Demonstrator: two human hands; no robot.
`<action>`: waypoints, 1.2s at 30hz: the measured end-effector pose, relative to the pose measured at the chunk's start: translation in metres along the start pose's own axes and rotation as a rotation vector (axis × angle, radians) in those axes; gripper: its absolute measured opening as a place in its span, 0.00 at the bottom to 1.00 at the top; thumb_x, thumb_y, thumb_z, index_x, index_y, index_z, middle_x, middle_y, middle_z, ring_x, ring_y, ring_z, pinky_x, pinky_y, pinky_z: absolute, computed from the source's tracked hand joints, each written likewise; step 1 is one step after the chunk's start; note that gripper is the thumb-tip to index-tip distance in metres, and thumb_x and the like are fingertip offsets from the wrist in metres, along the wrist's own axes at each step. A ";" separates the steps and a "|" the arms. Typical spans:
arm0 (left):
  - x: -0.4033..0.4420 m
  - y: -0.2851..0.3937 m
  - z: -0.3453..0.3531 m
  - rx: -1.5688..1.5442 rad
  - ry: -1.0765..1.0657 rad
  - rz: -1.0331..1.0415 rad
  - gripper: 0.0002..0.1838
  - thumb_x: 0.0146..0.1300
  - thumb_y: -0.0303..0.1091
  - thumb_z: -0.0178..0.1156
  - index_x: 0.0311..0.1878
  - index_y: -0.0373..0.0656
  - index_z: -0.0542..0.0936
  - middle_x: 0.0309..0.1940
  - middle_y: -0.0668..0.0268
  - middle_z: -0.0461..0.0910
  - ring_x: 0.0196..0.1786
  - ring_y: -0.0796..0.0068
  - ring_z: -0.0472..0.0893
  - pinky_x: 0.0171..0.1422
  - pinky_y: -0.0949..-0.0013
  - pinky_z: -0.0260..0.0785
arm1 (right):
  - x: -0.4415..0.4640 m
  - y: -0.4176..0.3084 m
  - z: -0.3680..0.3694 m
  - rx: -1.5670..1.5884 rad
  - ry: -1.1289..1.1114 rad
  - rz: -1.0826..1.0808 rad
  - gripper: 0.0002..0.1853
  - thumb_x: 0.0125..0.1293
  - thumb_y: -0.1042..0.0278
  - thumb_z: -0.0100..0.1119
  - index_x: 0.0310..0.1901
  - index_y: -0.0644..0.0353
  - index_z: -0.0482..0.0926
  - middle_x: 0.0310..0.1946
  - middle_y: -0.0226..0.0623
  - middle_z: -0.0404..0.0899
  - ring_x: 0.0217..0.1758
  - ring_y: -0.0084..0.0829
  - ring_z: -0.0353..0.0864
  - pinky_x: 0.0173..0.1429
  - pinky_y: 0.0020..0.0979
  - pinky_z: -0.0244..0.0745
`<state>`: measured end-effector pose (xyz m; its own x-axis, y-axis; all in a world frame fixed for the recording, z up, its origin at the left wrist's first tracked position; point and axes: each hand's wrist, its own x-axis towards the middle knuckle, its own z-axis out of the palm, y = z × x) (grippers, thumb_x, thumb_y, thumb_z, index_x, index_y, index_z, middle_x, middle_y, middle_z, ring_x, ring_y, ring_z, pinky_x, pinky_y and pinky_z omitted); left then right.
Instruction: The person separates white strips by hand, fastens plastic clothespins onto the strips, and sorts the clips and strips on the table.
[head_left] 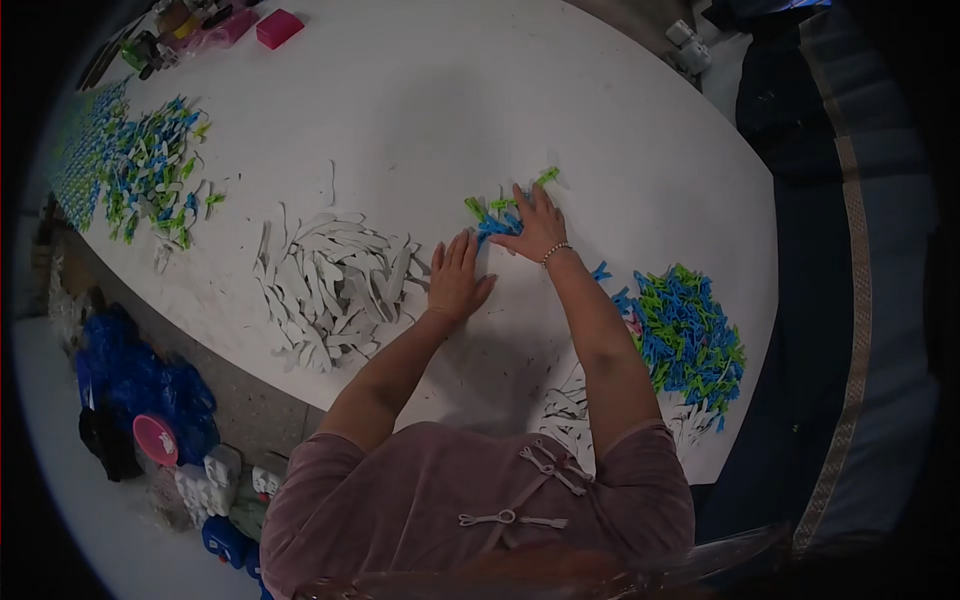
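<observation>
A small cluster of blue and green clothespin-like clips [497, 228] lies on the white table under and beside my fingers. My right hand [540, 230], with a beaded bracelet at the wrist, rests over the right side of the cluster, its fingers spread and partly covering the clips. My left hand [457, 277] lies flat at the cluster's left edge, fingers stretched out, fingertips close to the blue clips. A green clip [547, 176] lies just beyond my right fingertips. To the left of my left hand is a loose heap of white flat strips [335, 280].
A big pile of blue and green clips [690, 335] is at right, with more white strips [568, 412] near my body. Another mixed pile [155, 165] spreads at far left. A pink box [279, 29] stands at the back. Blue bags [150, 375] are on the floor at left.
</observation>
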<state>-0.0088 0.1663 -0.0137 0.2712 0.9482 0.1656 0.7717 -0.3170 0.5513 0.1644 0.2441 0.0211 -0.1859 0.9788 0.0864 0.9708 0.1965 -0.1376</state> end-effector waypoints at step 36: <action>-0.104 0.039 -0.093 -0.999 -0.441 -0.238 0.17 0.61 0.46 0.55 0.42 0.40 0.72 0.27 0.71 0.70 0.26 0.83 0.67 0.31 0.78 0.60 | -0.227 -0.086 -0.034 1.862 -0.003 0.632 0.12 0.58 0.67 0.59 0.41 0.59 0.70 0.32 0.30 0.74 0.33 0.19 0.72 0.35 0.22 0.68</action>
<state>-0.0607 0.0577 0.0669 0.5117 0.8287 -0.2268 0.0758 0.2194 0.9727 0.1287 0.0028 0.0469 0.0627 0.9215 -0.3834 -0.4510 -0.3165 -0.8345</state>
